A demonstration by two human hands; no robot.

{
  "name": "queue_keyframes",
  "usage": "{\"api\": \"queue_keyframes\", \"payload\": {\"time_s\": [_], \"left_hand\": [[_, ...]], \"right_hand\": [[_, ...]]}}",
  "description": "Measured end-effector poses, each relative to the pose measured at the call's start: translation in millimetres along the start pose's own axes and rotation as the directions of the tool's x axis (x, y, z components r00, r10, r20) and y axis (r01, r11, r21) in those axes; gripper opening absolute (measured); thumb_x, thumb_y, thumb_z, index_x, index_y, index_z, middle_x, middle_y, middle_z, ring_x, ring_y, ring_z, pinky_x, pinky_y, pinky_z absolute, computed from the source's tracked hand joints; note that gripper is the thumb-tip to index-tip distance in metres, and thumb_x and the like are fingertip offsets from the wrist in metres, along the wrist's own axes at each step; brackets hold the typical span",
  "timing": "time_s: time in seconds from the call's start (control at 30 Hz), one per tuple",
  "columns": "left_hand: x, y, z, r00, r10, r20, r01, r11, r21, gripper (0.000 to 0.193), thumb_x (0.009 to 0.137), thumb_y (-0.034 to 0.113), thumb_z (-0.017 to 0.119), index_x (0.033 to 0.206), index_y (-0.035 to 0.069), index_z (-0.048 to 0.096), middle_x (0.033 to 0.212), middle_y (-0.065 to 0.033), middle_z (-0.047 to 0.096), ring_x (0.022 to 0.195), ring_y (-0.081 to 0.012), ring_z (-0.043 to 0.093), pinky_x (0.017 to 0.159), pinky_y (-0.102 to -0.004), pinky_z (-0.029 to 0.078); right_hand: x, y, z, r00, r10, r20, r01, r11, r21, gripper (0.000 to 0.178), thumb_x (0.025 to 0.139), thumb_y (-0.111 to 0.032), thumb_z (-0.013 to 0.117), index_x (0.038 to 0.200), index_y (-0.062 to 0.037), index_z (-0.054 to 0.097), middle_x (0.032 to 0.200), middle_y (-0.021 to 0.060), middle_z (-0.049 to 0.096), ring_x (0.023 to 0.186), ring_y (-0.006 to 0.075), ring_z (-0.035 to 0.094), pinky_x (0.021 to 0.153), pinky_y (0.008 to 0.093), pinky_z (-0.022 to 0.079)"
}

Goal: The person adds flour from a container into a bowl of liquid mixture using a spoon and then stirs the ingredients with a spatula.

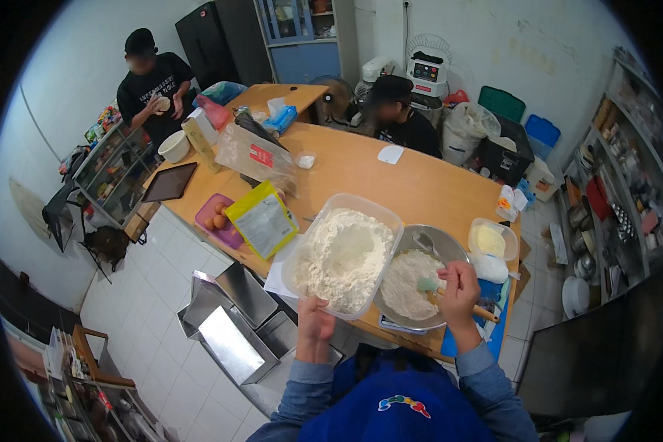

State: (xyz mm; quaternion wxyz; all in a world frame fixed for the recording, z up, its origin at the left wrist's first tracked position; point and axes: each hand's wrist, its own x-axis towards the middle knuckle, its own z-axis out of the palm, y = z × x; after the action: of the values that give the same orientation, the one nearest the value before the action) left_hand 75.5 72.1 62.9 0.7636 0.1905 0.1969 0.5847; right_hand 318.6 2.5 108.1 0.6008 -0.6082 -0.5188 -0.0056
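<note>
In the head view, our left hand (314, 324) grips the near edge of the flour-filled tub (374, 209), just left of the metal bowl (451, 250), while our right hand (458, 286) grasps a pale green utensil (426, 284) over the bowl. Held from one side, the tub could tip, spilling flour around the bowl onto the table (361, 166).

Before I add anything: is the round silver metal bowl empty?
No, partly filled: pale flour-like powder covers much of the inside of the bowl, with bare metal wall above it.
</note>
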Motion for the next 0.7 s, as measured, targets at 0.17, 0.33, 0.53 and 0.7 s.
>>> {"api": "queue_keyframes", "payload": {"time_s": [0.17,0.33,0.53,0.7], "left_hand": [[-3,-7,12,0.999,-0.046,-0.003,0.047,0.999,0.017,0.067,0.062,0.0,0.041,0.128,-0.002,0.029,0.126,-0.0174,0.041,0.116,-0.0321,0.041,0.099,-0.0454,0.032],[-12,-17,28,0.984,-0.175,0.031,0.176,0.982,-0.062,0.075,0.056,-0.006,0.039,0.129,0.001,0.025,0.126,-0.0167,0.039,0.117,-0.0323,0.04,0.098,-0.0436,0.035],[-16,-22,34,0.974,-0.207,0.091,0.211,0.977,-0.035,0.075,0.057,-0.007,0.039,0.13,0.0,0.024,0.127,-0.0165,0.038,0.118,-0.0312,0.039,0.098,-0.0426,0.035],[-15,-26,31,0.978,-0.19,0.091,0.192,0.981,-0.015,0.075,0.057,-0.008,0.039,0.13,0.0,0.023,0.128,-0.0161,0.038,0.118,-0.0304,0.039,0.097,-0.0418,0.035]], "right_hand": [[15,-27,1,0.989,0.141,-0.044,-0.121,0.948,0.296,0.007,0.085,0.001,0.046,0.083,0.0044,0.052,0.079,0.0114,0.053,0.065,0.0166,0.059,0.056,0.0254,0.051],[18,-22,5,0.999,-0.029,-0.022,0.032,0.991,0.133,0.005,0.083,0.002,0.048,0.081,0.004,0.052,0.077,0.0111,0.053,0.062,0.0172,0.059,0.055,0.0254,0.049],[4,-4,2,0.989,0.076,0.13,-0.084,0.995,0.056,0.01,0.084,-0.004,0.049,0.076,0.0024,0.051,0.07,0.0091,0.054,0.053,0.0145,0.055,0.049,0.0228,0.045],[-6,-8,5,0.89,0.389,0.237,-0.45,0.831,0.328,0.013,0.084,-0.007,0.049,0.076,0.0027,0.051,0.065,0.0091,0.055,0.049,0.0128,0.053,0.045,0.0225,0.044]]}}
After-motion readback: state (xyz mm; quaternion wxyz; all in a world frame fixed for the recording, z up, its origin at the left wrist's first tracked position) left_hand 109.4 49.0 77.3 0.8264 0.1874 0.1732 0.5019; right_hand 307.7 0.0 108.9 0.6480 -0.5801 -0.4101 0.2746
